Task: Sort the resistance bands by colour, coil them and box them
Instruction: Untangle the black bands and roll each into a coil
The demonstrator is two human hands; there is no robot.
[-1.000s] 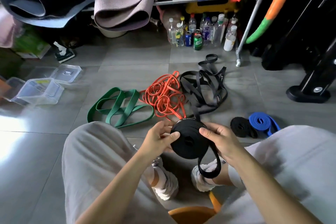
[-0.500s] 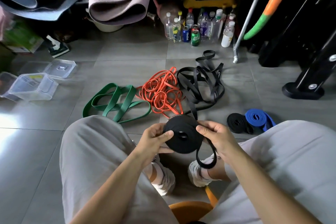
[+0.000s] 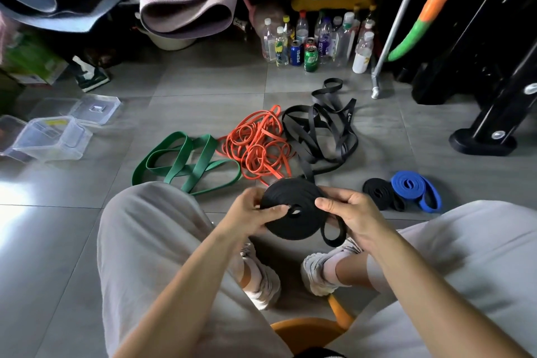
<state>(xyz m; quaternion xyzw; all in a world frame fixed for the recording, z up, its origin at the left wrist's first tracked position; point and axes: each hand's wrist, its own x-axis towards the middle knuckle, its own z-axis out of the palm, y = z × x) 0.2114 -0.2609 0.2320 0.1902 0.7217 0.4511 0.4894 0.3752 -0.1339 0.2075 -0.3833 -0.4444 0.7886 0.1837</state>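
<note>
Both my hands hold a thick black coiled band [image 3: 293,206] above my knees. My left hand [image 3: 251,211] grips its left edge, thumb near the centre hole. My right hand [image 3: 347,212] pinches the right edge, and a short loose loop of the band hangs below it. On the floor beyond lie loose green bands [image 3: 186,161], a tangle of orange bands [image 3: 258,145] and loose black bands [image 3: 322,128]. A small black coil [image 3: 380,193] and a blue coil [image 3: 414,187] lie to the right.
Clear plastic boxes [image 3: 53,136] and a lid [image 3: 96,109] sit at the left. Bottles and cans [image 3: 316,41] line the back under a shelf. A black machine base [image 3: 482,142] and a metal pole [image 3: 389,43] stand at the right. I sit on an orange stool [image 3: 308,328].
The hanging loop of black band has grown shorter as more of it wound onto the coil. The view shifted slightly; both hands keep hold of the coil.
</note>
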